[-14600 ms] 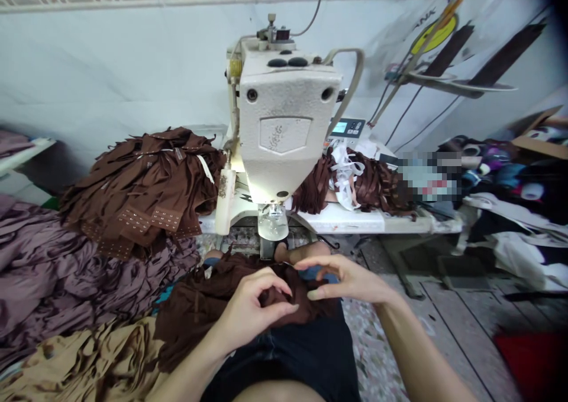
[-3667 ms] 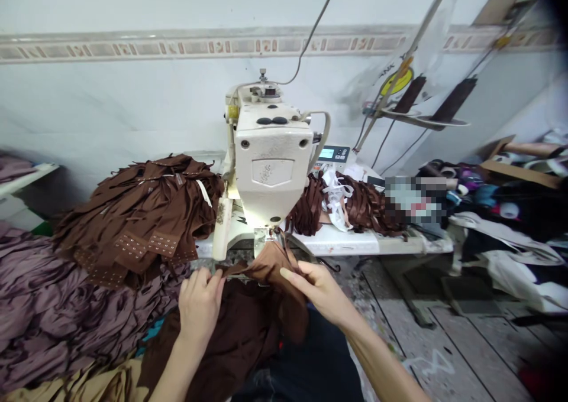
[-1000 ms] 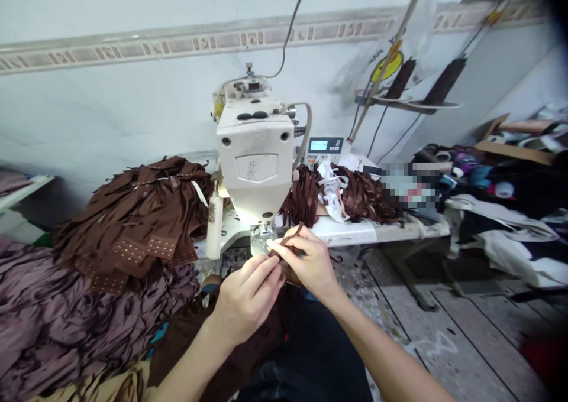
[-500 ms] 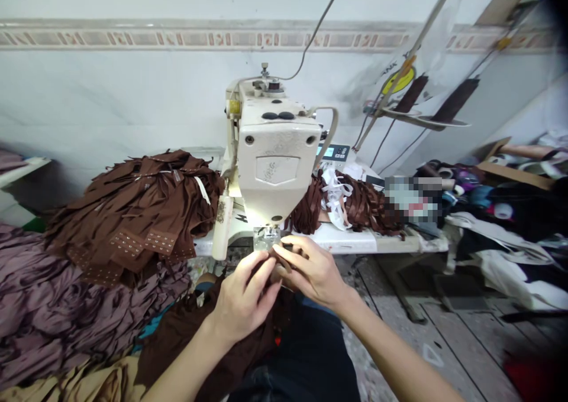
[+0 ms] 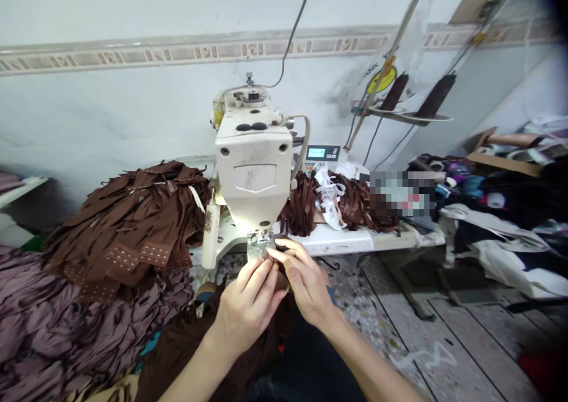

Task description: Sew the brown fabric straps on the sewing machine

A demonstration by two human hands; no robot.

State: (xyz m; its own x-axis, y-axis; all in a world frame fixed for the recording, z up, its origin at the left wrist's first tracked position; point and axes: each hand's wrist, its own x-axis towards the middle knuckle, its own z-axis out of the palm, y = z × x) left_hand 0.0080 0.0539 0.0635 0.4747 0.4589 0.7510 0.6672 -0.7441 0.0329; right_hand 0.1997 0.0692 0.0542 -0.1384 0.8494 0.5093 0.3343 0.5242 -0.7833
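Observation:
Both hands meet just below the needle of a cream sewing machine. My left hand pinches a small brown fabric piece with its fingertips. My right hand grips the same piece from the right, thumb and fingers closed on it. A larger mass of brown fabric lies on my lap under the hands. The presser foot sits directly above the fingertips.
A heap of brown pieces with hook strips lies left of the machine, with mauve fabric below it. Brown and white straps lie on the white table. A control panel, thread stand and clutter are at the right.
The view has shifted a little, so the machine sits further left. Both hands stay pinched on the brown piece and have edged closer to the presser foot.

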